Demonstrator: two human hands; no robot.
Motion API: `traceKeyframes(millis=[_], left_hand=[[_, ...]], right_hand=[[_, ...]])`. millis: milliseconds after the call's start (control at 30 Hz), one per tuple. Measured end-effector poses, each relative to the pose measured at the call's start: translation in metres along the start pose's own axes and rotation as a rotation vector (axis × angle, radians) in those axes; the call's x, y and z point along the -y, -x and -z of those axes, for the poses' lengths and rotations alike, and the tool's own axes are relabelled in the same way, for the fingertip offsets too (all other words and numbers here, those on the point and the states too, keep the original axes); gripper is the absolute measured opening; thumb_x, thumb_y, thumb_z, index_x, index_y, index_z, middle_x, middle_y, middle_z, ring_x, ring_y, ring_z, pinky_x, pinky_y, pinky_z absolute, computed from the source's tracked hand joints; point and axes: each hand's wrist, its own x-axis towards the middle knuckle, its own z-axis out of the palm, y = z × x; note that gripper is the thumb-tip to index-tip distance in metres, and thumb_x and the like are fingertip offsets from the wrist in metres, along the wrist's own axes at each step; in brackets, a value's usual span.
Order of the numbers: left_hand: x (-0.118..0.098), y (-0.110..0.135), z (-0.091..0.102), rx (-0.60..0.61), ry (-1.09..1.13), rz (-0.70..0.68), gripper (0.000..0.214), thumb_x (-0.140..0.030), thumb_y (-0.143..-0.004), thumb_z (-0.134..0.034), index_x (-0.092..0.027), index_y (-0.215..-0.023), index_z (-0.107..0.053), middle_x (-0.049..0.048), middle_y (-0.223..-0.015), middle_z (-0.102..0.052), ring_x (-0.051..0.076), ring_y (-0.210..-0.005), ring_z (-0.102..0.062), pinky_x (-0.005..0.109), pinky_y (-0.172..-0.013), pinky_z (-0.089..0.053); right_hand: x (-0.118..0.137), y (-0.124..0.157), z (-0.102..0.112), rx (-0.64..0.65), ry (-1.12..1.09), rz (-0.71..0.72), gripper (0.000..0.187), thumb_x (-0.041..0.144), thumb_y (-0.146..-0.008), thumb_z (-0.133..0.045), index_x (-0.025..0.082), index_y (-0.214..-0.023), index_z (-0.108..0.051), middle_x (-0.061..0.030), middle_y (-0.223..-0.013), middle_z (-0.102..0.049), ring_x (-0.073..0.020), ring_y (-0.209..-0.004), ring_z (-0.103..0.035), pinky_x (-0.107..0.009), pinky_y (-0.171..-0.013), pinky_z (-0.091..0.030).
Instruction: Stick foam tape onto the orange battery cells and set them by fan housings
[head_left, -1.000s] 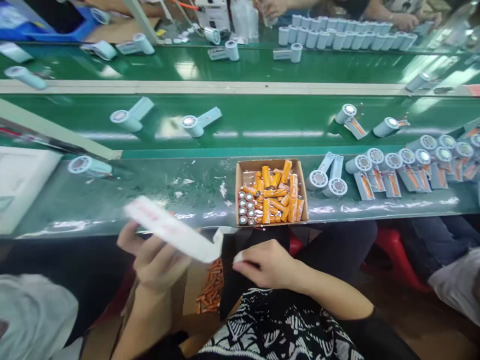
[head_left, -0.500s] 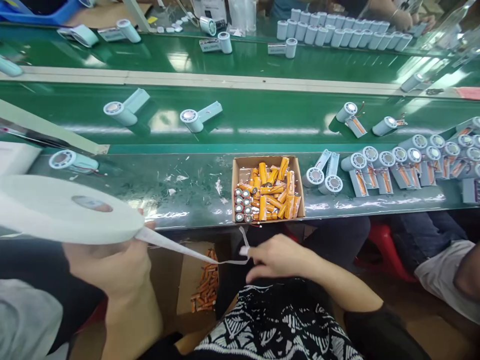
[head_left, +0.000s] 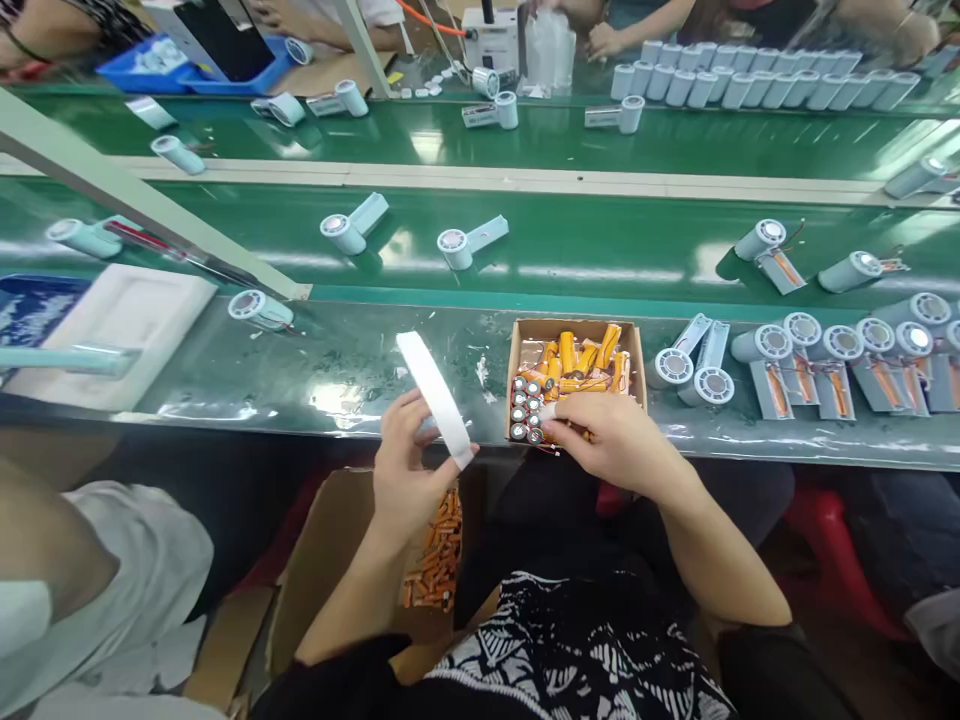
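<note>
My left hand (head_left: 405, 465) grips a roll of white tape (head_left: 436, 400), held on edge above the front of the bench. My right hand (head_left: 615, 435) is over a shallow cardboard box (head_left: 514, 350), its fingers drawn together at the near-left part. A small white piece covers or sits at one fingertip; whether it is tape or a finger cover I cannot tell. Beside those fingertips stand several upright battery cells (head_left: 526, 405) with pale round ends. Orange-wrapped batteries (head_left: 568, 352) lie loosely behind them, partly hidden by the hand.
Pale blue cylindrical housings (head_left: 840, 343) crowd the bench on the right. Others (head_left: 456, 248) lie on the green belt (head_left: 600, 235). A slanted metal post (head_left: 150, 200) rises at left. Below the bench is a carton (head_left: 315, 560) of orange batteries. Co-workers sit on both sides and opposite.
The tape roll has moved away from the camera and turned on edge. My right hand has gone from the stretched tape strip up to the box. The view has shifted left.
</note>
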Motion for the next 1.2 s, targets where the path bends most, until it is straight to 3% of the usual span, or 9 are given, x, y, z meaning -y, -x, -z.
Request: traceKeyframes(millis=[133,233,333,533,700,967,1200], left_hand=[[-0.001,-0.001,-0.004,0.045,-0.119,-0.161,0.045,-0.029,-0.085,-0.086,-0.026,-0.125,-0.066,0.0096,-0.123,-0.068,0.034,-0.139,-0.054,0.05,-0.103,-0.06],[-0.002,-0.004,-0.006,0.011,-0.211,-0.323,0.047,-0.018,-0.083,-0.086,-0.027,-0.124,-0.064,0.0073,-0.118,-0.071,0.033,-0.138,-0.055,0.057,-0.114,-0.049],[-0.005,-0.006,-0.008,-0.015,-0.275,-0.435,0.046,-0.013,-0.083,-0.084,-0.027,-0.122,-0.064,0.0065,-0.114,-0.073,0.032,-0.137,-0.056,0.054,-0.114,-0.047],[-0.013,-0.008,-0.007,0.042,-0.318,-0.514,0.039,-0.004,-0.083,-0.077,-0.027,-0.114,-0.068,0.0059,-0.108,-0.076,0.031,-0.133,-0.058,0.053,-0.112,-0.047],[-0.014,-0.009,-0.004,0.126,-0.309,-0.593,0.041,0.003,-0.084,-0.07,-0.026,-0.113,-0.069,0.0055,-0.109,-0.077,0.027,-0.13,-0.059,0.052,-0.114,-0.046],[-0.01,-0.007,-0.001,0.162,-0.288,-0.601,0.042,0.003,-0.086,-0.067,-0.027,-0.115,-0.071,0.0067,-0.107,-0.078,0.031,-0.141,-0.053,0.059,-0.114,-0.048],[-0.012,-0.009,0.0,0.18,-0.266,-0.617,0.042,0.008,-0.085,-0.066,-0.026,-0.109,-0.072,0.0064,-0.105,-0.076,0.032,-0.153,-0.038,0.047,-0.102,-0.057]], right_hand=[[0.013,-0.001,-0.009,-0.257,-0.281,0.057,0.02,0.03,-0.107,-0.062,0.018,-0.097,-0.075,-0.0014,-0.077,-0.073,-0.0135,-0.067,-0.063,-0.025,-0.066,-0.049],[0.02,-0.003,-0.013,-0.336,-0.367,0.037,0.015,0.027,-0.104,-0.066,0.017,-0.1,-0.076,-0.002,-0.079,-0.075,-0.0125,-0.064,-0.063,-0.024,-0.063,-0.05],[0.024,-0.004,-0.013,-0.36,-0.398,0.033,0.014,0.027,-0.103,-0.067,0.018,-0.1,-0.077,-0.0028,-0.081,-0.076,-0.0132,-0.066,-0.067,-0.024,-0.064,-0.052],[0.025,-0.004,-0.009,-0.359,-0.552,-0.029,0.018,0.033,-0.102,-0.069,0.019,-0.102,-0.079,-0.0026,-0.081,-0.076,-0.013,-0.066,-0.066,-0.023,-0.063,-0.054],[0.024,-0.001,-0.006,-0.283,-0.664,-0.08,0.019,0.034,-0.102,-0.069,0.018,-0.101,-0.079,-0.0042,-0.086,-0.077,-0.0149,-0.072,-0.068,-0.025,-0.066,-0.057],[0.023,-0.001,-0.005,-0.227,-0.891,-0.113,0.021,0.037,-0.101,-0.07,0.017,-0.099,-0.078,-0.0026,-0.082,-0.075,-0.0124,-0.067,-0.065,-0.023,-0.062,-0.055],[0.02,0.001,-0.005,-0.198,-0.916,-0.14,0.026,0.042,-0.1,-0.071,0.018,-0.105,-0.078,-0.0044,-0.089,-0.078,-0.0149,-0.075,-0.07,-0.025,-0.065,-0.058]])
